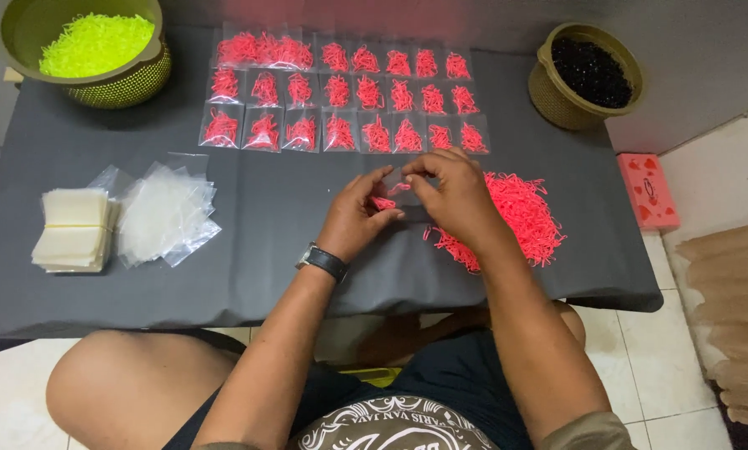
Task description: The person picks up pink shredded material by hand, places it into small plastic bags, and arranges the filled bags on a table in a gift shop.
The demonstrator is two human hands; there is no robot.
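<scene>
Partly hidden between the fingers, a small clear bag (393,188) was hard to make out; only its faint sheen and a few pink shreds (382,202) in it showed. The left hand (359,215) had its grip pinched narrow on the bag's near left edge, and the right hand (451,193) pinched the far edge, both just above the middle of the counter (291,208). Right of the hands, partly covered by the right wrist, lay a loose pile of pink shreds (520,217). Farther off, filled bags (349,100) lay in three rows. Empty clear bags (164,215) and a stack of white cards (71,230) sat at the left. A green basket of yellow-green shreds (91,46) was cut off at the far left corner, an olive basket of dark bits (586,75) stood far right, and white floor tiles (682,333) showed below.
</scene>
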